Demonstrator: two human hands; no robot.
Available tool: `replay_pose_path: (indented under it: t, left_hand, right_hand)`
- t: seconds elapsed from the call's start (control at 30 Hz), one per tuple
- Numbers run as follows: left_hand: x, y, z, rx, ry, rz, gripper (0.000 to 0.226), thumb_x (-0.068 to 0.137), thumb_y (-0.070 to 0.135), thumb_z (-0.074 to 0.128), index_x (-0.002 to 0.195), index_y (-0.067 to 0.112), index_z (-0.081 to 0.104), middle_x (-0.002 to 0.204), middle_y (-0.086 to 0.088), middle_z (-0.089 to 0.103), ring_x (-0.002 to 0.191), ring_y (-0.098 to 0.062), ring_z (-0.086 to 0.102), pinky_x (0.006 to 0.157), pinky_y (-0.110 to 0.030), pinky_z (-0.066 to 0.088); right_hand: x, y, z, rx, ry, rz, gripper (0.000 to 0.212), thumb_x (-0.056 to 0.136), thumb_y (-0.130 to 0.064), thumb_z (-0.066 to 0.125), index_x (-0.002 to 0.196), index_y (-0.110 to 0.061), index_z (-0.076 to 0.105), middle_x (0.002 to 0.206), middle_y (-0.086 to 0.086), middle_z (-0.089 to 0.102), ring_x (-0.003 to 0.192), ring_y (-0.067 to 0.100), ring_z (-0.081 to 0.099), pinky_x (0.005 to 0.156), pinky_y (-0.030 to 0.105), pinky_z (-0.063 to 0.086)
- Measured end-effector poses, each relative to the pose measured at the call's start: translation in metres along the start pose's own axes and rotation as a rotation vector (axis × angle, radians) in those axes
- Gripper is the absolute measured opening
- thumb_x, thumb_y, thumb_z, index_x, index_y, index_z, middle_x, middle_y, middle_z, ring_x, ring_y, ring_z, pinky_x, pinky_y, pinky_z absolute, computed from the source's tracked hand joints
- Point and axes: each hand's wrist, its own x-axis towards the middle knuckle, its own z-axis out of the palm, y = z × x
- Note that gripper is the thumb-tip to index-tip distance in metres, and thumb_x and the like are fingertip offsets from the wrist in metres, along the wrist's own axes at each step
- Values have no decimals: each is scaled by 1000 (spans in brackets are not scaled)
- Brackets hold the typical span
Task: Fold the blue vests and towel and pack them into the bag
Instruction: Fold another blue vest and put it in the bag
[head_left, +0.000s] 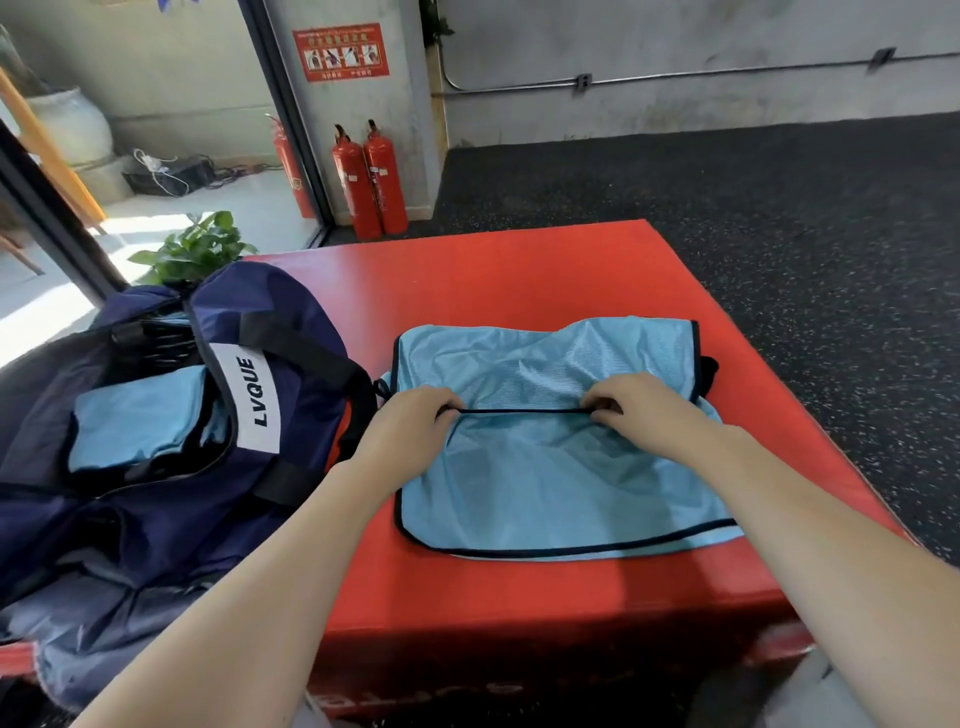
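Red platform (519, 280): both hands' fingers pinch vest (550, 467) trim; fingertips tucked, hidden.

Speckled black floor (727, 218), grey wall (675, 41)

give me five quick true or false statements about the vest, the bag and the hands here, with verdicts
1. Both hands pinch the black trim of the blue vest. True: left hand, right hand.
2. The vest lies on a green mat. False: it lies on the red platform.
3. The navy bag sits to the left of the vest. True.
4. The bag holds nothing. False: folded blue fabric shows inside it.
5. Two red fire extinguishers stand by the wall. True.
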Motion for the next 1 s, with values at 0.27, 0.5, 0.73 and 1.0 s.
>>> replay_pose_path:
  t: [0.27,0.5,0.73,1.0]
  left_hand:
    - [-27,-7,-17,-6,99,49,26,91,3,60,108,19,70,101,12,69,95,-4,60,88,-22,47]
    - [-55,1,-26,77,152,95,24,82,-7,55,83,17,58,75,13,55,67,-12,50,66,-29,39]
    - [-85,11,-16,189,55,256,37,76,-10,52,83,20,72,87,10,67,87,-19,59,79,-41,50]
    - [-119,17,-18,251,-156,184,35,90,13,49,112,25,73,113,14,69,114,-12,57,98,-37,44]
  right_hand:
    - [-40,28,-28,113,161,78,16,90,-10,70,100,-22,76,92,-12,71,87,6,65,77,16,44]
    - [-95,43,-40,232,282,137,33,87,-9,73,86,-40,62,90,-13,71,87,2,66,83,23,49]
    - [-137,58,-39,-25,155,76,52,86,3,55,72,-46,65,88,-17,68,84,11,66,83,40,54]
    - [-163,44,-27,-220,-86,88,22,90,-39,63,110,-33,73,107,-18,65,107,10,58,98,37,45]
